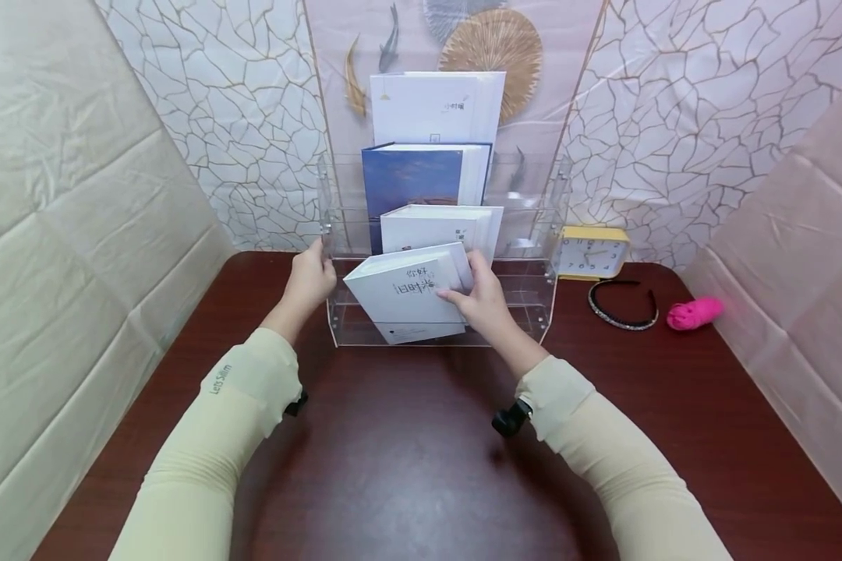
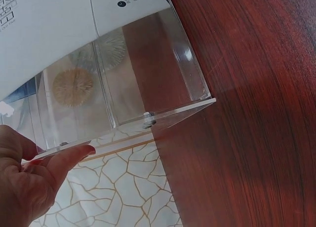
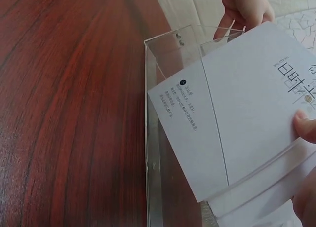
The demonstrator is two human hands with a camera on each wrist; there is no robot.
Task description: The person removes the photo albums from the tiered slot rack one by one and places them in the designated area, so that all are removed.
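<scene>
We start with the biggest thing, the dark red table (image 1: 407, 452), its near edge cut off at the bottom of the head view, where both pale sleeves (image 1: 189, 467) run out of the frame too. On it stands the clear rack (image 1: 522, 315), see-through enough that we struggle to make out its tiers. Up at the back we have the tall white book (image 1: 421, 109), lower half hidden behind the blue book (image 1: 410, 183), which is itself partly covered by the short white book (image 1: 421, 228). And here's the front book (image 1: 410, 300), white, tilted, its lower end showing through the rack's front panel, blocking our view of the short one's base; whether it touches the floor of the rack, we can't tell. Now the hands: the right hand (image 1: 486, 300) pinches the front book at its right edge, thumb on the cover, the other fingers out of sight behind. Over on the far side, the left hand (image 1: 309, 276) grips the rack's left wall between thumb and fingers, those fingers mostly hidden from us. Just beside the rack's right side we spot the yellow clock (image 1: 592, 253), then the dark, sparkly headband (image 1: 617, 322) lying in front of it, and finally, farther right, the little pink bundle (image 1: 695, 313), its material hard to make out.
</scene>
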